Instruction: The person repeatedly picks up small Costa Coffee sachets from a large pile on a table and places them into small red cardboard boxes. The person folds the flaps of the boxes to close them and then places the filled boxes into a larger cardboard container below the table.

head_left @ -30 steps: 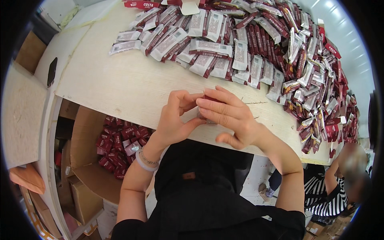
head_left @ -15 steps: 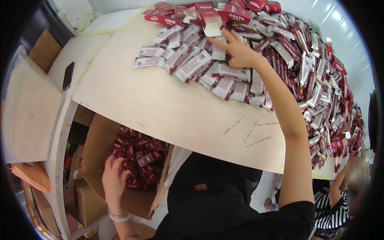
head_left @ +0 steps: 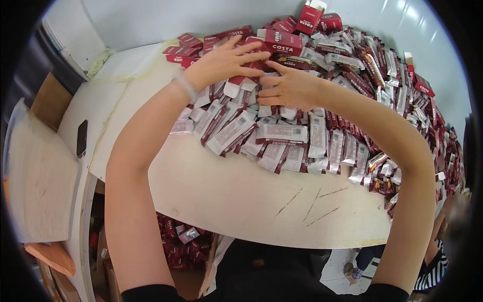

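Note:
My left hand reaches over the far part of the table, fingers stretched and spread across a red carton whose white flap stands out below the hand. Close beside it, my right hand points leftward, its fingers apart and slightly bent, with the fingertips at the carton and the nearby sachets. Neither hand shows a clear grip; the carton is partly covered by both. Silver and dark red stick sachets lie in an overlapping layer just in front of my hands.
More red cartons lie along the back wall. A large heap of sachets spreads to the right. On the left rest a black phone and an orange piece. Below the table edge, a cardboard box holds dark red packs. Someone in striped clothing is at right.
My left hand has risen from the cardboard box below to the cartons on the table. The open carton has come nearer and left, and my right hand has turned toward it.

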A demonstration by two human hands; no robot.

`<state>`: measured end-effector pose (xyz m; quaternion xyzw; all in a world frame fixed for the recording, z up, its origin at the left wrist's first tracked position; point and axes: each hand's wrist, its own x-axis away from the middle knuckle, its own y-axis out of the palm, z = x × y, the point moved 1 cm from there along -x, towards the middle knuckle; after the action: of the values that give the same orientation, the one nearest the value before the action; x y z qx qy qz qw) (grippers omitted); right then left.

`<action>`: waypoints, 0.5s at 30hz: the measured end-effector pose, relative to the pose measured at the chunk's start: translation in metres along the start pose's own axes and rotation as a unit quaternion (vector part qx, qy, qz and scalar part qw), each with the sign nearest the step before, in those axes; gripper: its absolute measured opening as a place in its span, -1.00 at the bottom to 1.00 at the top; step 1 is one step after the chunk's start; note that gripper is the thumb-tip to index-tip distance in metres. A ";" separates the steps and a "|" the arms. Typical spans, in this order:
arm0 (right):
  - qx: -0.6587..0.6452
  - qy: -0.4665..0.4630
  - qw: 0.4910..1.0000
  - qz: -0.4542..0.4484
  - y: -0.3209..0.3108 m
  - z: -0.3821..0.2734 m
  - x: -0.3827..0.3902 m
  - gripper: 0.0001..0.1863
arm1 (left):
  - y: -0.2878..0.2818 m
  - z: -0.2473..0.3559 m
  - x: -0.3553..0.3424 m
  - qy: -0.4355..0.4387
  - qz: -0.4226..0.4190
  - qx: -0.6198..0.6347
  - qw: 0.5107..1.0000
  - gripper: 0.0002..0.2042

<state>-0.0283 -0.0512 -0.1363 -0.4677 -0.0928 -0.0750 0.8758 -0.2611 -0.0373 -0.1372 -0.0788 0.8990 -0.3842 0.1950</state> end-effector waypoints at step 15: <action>-0.807 0.206 0.133 0.537 -0.052 -0.087 0.098 -0.48 | -0.159 0.203 0.014 -0.419 0.124 0.454 0.777 -0.36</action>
<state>0.0639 -0.1566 -0.1191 -0.8034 0.4799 0.2891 -0.2015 -0.1919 -0.2851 -0.1545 -0.0223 0.4520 -0.6493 0.6112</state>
